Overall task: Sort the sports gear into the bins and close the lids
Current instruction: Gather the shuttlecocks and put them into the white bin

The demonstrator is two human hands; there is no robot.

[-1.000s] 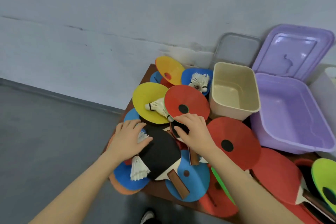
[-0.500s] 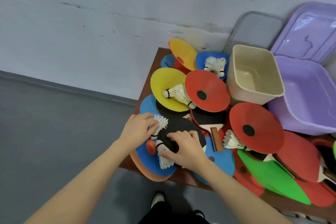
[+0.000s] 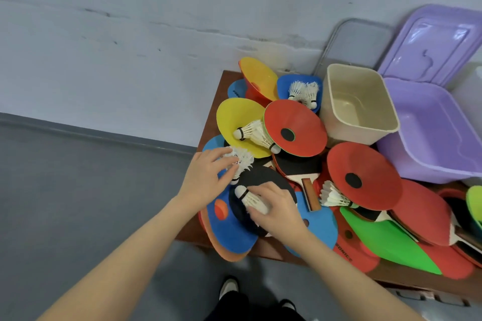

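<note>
Here, right hand (image 3: 276,212) grips shuttlecock (image 3: 250,198), cork up-left.

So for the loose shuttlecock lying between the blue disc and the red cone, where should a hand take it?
Pinch the shuttlecock round its feather skirt, coming from above on the left. The skirt fans out openly leftward, while its cork end tucks under the red cone.

Corner by a pale wall

A scuffed, cracked wall (image 3: 130,47) meets a grey floor (image 3: 78,203); the brown surface (image 3: 211,112), seemingly wood, stands against the wall.
</note>
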